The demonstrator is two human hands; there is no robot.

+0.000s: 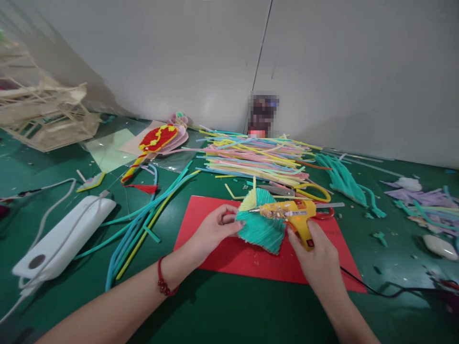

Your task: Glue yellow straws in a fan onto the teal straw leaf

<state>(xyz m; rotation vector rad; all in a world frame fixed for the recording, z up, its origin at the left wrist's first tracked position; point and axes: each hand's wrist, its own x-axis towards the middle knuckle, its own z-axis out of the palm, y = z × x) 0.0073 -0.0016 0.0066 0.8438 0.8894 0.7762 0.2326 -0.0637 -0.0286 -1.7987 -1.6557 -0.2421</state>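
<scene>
Clock: hours are read from the middle of the teal piece, with 12 toward the wall (161, 52).
Teal piece (263, 234): ridged and four-sided, it is tilted over the red sheet (204, 224), with a yellow patch (248, 200) at its 11 o'clock corner; whether its lower edge touches the sheet, I cannot tell.
Left hand (215, 234): pinched on the piece's 9 o'clock edge, thumb in front; a red bracelet (163, 279) circles the wrist.
Right hand (319, 251): wrapped around the handle of the glue gun, at 4 o'clock, apart from the left hand.
Glue gun (296, 217): yellow, lying across the front of the piece, nozzle toward 9 o'clock near the patch; contact is unclear. A pale stick (333, 205) juts from its rear toward 3.
Cord (387, 290): black, trailing out at 4.
Scissors (315, 191): just beside the gun at 2, one loop yellow, the other red.
Stem pile (251, 157): pink, yellow and blue, at 12.
Teal bundle (342, 179): beyond the scissors at 2.
Purple heap (418, 197): well apart, at 3.
Loose stems (167, 191): blue, teal and yellow, at 9.
Power bank (68, 234): white, past those stems at 9, a cable lying over it.
Fan (158, 138): red and yellow, at 10.
Stick model (53, 110): far out at 10.
</scene>
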